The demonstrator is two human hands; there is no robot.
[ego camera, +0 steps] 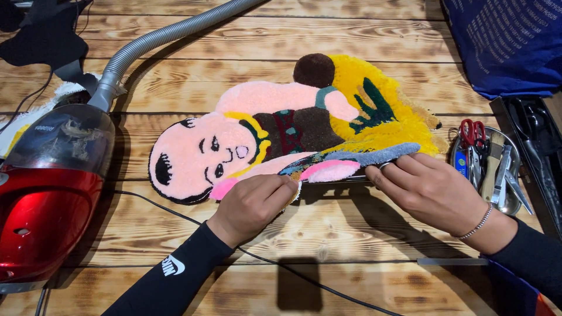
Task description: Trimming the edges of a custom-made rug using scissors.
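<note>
The tufted rug's (281, 134) near edge was pinched by both hands (254, 202) (430, 187) (fingers closed); loose pile could be torn if pulled hard.

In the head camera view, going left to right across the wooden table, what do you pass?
Red handheld vacuum → grey ribbed hose → left hand on the near edge of the tufted figure rug → right hand lifting that edge → round metal tray of tools with red-handled scissors.
</note>
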